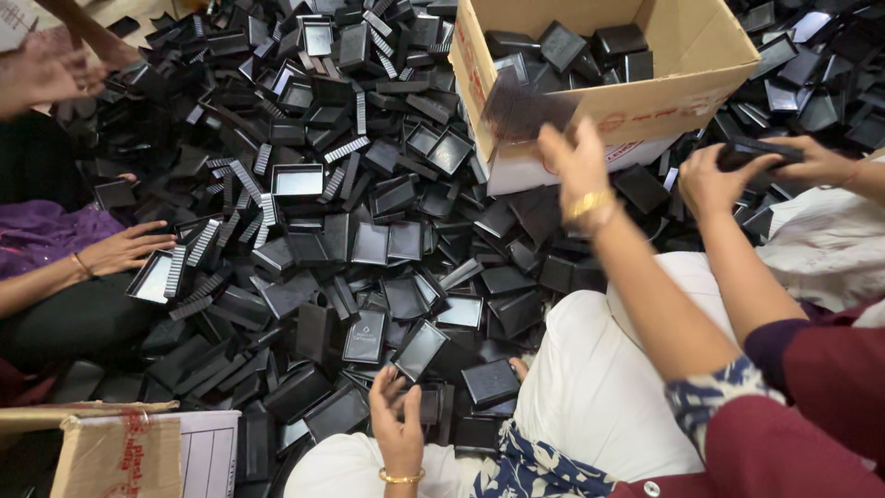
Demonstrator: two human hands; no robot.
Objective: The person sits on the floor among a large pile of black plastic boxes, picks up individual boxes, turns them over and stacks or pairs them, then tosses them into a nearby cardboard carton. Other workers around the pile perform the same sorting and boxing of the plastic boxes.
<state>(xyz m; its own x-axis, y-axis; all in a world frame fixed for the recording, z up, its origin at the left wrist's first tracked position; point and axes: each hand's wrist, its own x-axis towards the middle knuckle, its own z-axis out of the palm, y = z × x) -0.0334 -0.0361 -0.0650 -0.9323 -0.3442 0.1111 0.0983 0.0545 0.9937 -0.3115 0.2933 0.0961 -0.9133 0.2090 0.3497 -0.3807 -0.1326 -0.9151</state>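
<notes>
Black plastic tray (521, 109), blurred, is being gripped by right hand (576, 166), fingers clamped on it beside the cardboard box (645, 106). Left hand (398, 424) is lying fingers apart, touching trays in the pile (369, 240) below.

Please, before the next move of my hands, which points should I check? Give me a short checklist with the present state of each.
1. Cardboard box open on top, with room inside: ok.
2. Right hand close to the box's front wall: ok.
3. Blurred black case at its fingertips, gripped or loose: cannot tell.
4. Left hand at the pile of black cases, firm hold on one: cannot tell.
5. Neighbour's hands, on another case, apart from the right hand: ok.
</notes>
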